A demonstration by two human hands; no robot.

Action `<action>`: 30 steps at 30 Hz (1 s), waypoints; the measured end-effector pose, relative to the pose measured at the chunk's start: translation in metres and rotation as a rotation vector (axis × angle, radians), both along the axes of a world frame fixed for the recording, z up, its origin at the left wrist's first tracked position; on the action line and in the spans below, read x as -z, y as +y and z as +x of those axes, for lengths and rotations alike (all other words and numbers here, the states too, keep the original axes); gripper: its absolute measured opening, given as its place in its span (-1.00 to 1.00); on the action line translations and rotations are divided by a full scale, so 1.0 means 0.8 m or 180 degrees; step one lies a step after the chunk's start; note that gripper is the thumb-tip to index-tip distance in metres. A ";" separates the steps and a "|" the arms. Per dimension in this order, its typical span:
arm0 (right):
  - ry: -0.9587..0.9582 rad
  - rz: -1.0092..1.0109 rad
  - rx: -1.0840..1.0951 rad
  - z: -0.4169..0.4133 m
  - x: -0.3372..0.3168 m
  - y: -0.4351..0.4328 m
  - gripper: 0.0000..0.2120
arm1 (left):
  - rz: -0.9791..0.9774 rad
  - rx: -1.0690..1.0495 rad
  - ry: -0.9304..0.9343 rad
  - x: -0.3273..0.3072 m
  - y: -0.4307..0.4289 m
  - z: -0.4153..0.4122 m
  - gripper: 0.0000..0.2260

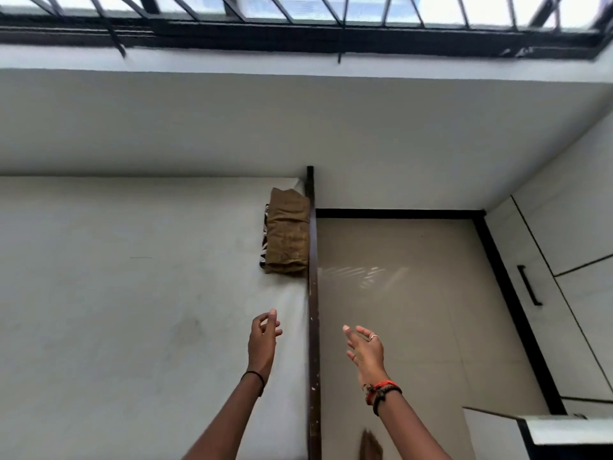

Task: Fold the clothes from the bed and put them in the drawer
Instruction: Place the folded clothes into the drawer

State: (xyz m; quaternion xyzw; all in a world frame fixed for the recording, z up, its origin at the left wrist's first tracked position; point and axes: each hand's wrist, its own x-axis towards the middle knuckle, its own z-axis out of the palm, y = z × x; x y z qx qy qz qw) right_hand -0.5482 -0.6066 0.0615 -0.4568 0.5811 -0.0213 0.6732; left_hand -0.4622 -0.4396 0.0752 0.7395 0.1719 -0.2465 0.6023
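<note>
Both arms reach out over the bed's dark side rail (313, 327) — the left hand (263, 340) on the mattress side of it, the right hand (365, 351) on the floor side. Each is empty, fingers spread and loosely curled. Farther along the rail, touching it on the mattress side, lies a folded olive-brown garment (288, 237) atop a striped piece — both on the white bed (132, 293).

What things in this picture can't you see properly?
Head view:
- A striped cloth under the folded brown cloth shows only its edge.
- A brown thing at the bottom edge is blurred and cut off.
- The white open drawer at bottom right: the frame cuts it off, so its inside is unseen.
- Both empty hands, left hand and right hand, have their arms cut off.
</note>
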 end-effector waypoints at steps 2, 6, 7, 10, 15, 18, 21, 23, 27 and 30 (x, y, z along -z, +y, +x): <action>0.0016 0.0051 -0.0107 0.017 -0.001 0.001 -0.64 | -0.0006 -0.0035 0.0011 -0.003 0.010 0.016 -0.78; -0.0038 0.0080 -0.0322 0.064 0.011 -0.001 -0.60 | 0.0087 -0.0095 0.0053 0.008 0.027 0.055 -0.77; -0.0048 0.0079 -0.0381 0.078 0.016 -0.004 -0.60 | 0.0099 -0.0110 0.0067 0.012 0.029 0.066 -0.77; -0.0043 0.0093 -0.0549 0.127 0.032 -0.018 -0.60 | 0.0145 -0.0168 0.0111 0.023 0.028 0.103 -0.77; -0.0041 0.0043 -0.0803 0.234 0.061 -0.051 -0.61 | 0.0428 -0.0005 0.0191 0.050 0.016 0.179 -0.68; 0.0048 -0.0094 -0.1001 0.301 0.088 -0.071 -0.57 | 0.0632 0.0093 0.0240 0.074 0.001 0.232 -0.63; 0.0157 -0.0301 -0.1282 0.356 0.110 -0.089 -0.45 | 0.0818 0.0190 0.0255 0.092 -0.025 0.284 -0.59; 0.0249 -0.0435 -0.1453 0.387 0.115 -0.099 -0.38 | 0.0808 0.0251 0.0271 0.105 -0.045 0.319 -0.51; 0.0287 -0.0370 -0.1675 0.435 0.150 -0.121 -0.30 | 0.0651 0.0455 0.0533 0.142 -0.085 0.374 -0.27; 0.0285 -0.0313 -0.1800 0.453 0.173 -0.129 -0.32 | 0.0447 0.0612 0.0771 0.169 -0.106 0.400 -0.20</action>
